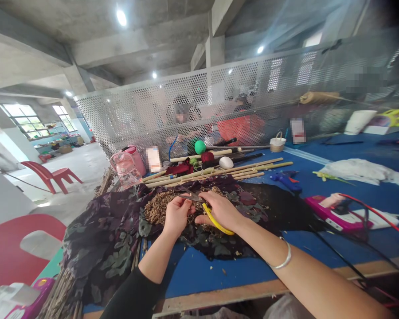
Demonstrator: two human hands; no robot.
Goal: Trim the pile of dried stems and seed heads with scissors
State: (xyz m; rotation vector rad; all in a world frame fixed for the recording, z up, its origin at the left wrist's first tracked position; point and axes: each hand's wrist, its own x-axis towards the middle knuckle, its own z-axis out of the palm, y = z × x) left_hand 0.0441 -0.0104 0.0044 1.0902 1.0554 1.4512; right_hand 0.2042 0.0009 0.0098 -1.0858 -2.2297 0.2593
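Over the desk's point(186, 275) front edge come both forearms: L one in a dark sleeve point(129, 294) to mid-forearm, R one bare w/ a bracelet point(289, 253) above the wrist. A few crumbs lie on the blue betw. that edge & the floral cloth point(103, 248); better to cut well back over the cloth so bits don't stray fwd.

Next, R hand point(226, 212) is wrapped round the yellow-handled scissors point(214, 222), back of hand up, wrist roughly in line w/ forearm, blades pointing across to the L. Blades look parted, tips hard to read. L hand point(177, 216) angles in from the front L, thumb & index drawn together in a pinch right by the blades; what's in it, if anything, is too small to tell.

For clean snips, imo: keep L thumb out of the blade line, use short closes nr the pivot, & stay low so bits drop straight down.

Pile point(157, 207) of brown dried bits lies under & around both hands, on the cloth, L of the desk's middle, set back from the front edge.

Further back, bamboo sticks point(252, 169) run toward the back edge, blue glue gun point(284, 178) just in front of their R ends. Perforated screen point(126, 119) stands behind.
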